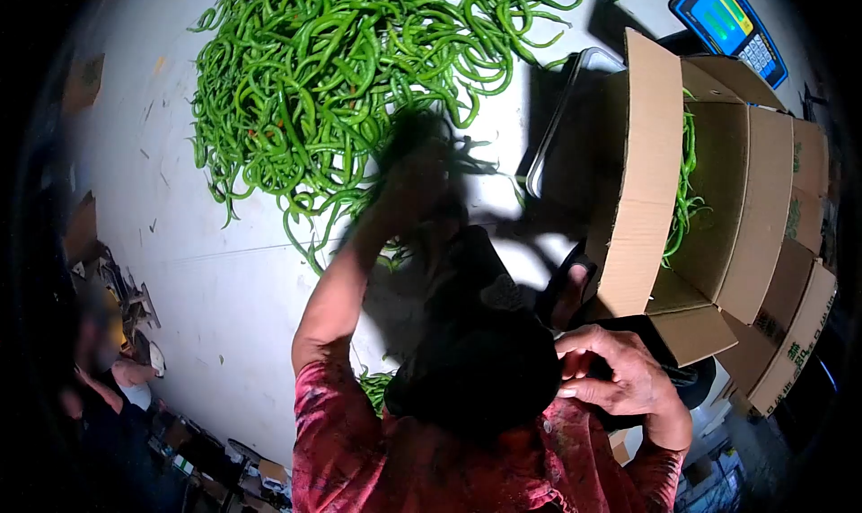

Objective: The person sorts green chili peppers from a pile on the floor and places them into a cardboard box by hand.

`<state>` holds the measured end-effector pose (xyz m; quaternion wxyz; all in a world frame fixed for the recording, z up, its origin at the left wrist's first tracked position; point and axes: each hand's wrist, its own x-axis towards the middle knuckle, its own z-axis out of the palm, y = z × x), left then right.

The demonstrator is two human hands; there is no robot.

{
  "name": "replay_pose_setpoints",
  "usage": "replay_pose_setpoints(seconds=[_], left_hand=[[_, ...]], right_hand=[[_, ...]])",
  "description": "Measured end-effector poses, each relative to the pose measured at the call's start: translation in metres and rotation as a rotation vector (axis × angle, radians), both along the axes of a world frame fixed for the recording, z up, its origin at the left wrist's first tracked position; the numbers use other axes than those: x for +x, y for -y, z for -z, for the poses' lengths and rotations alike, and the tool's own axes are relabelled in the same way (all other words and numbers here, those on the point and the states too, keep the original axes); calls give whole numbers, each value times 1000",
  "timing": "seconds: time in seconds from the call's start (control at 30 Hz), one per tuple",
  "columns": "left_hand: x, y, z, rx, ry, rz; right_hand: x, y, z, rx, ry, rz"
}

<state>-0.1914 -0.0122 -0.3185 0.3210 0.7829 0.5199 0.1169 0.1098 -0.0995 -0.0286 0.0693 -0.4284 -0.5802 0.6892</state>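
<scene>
A large heap of long green chili peppers [332,91] lies on the pale floor. My left hand [422,176] reaches to the heap's lower edge, its fingers lost in dark shadow. Whether they hold a pepper cannot be seen. My right hand [624,374] is raised beside a dark rounded shape [485,351], which looks like a cap or head and covers the middle of the view. Its fingers are curled, with thumb and forefinger at the edge of that shape; what they grip, if anything, is hidden. Red patterned sleeves cover both upper arms.
An open cardboard box [651,172] with green peppers inside stands at right. Behind it is a scale with a lit blue display [727,23]. More cartons [790,333] stand farther right. A foot in a dark slipper [570,293] is near the box. Another person [112,378] sits at far left.
</scene>
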Motion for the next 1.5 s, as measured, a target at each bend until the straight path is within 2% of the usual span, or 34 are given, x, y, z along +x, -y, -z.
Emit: replay_pose_setpoints(seconds=[0.1, 0.17, 0.2, 0.27, 0.33, 0.4, 0.5, 0.6, 0.7, 0.73, 0.8, 0.9, 1.0, 1.13, 1.17, 1.3, 1.33, 1.4, 1.47, 1.5], left_hand=[[-30, 13, -54, -9, 39, -157], [-50, 38, -49, -41, -14, -186], [-58, 58, -26, -106, -142, -165], [-59, 106, 8, 134, -47, -227], [-48, 132, 32, -101, -69, -489], [-39, 161, 85, -128, 110, -679], [-23, 153, 55, -136, 224, -795], [-31, 159, 32, -51, 93, -811], [-59, 179, -11, 44, 205, -941], [-80, 204, 12, -36, 55, -937], [-104, 248, 52, 18, -182, -839], [-98, 261, 63, 70, -395, -911], [-101, 255, 71, -118, -416, -978], [-100, 246, 71, -68, -441, -959], [-99, 245, 65, -87, -397, -1012], [-111, 252, 33, -45, 55, -1186], [-104, 238, -9, 19, 170, -1177], [-111, 228, -52, 55, 283, -1230], [-126, 214, -93, 0, 596, -1329], [-120, 193, -131, -91, 841, -1465]], right_hand=[[-2, -2, -1, 21, -2, 3], [-3, -2, -2, 24, 3, 7], [-2, -2, -3, 14, 7, 7], [-2, -2, -3, -7, 11, 6], [-3, 0, -2, 33, 20, 23], [-5, 2, 1, 54, 48, 25], [-8, 5, 2, 5, 93, 51], [-6, 11, 7, 52, 90, 83], [1, 18, 12, -4, 110, 94], [2, 20, 14, -15, 122, 88], [-2, 21, 15, 0, 97, 106], [-2, 21, 16, -7, 96, 123], [-4, 24, 19, 20, 98, 140], [-7, 23, 14, 7, 139, 144], [-9, 20, 10, -1, 146, 132], [-14, 14, -5, 86, 134, 81], [-14, 13, -8, 114, 132, 71], [-13, 14, -11, 111, 112, 84], [-13, 14, -16, 123, 85, 93], [-13, 14, -19, 130, 71, 97]])
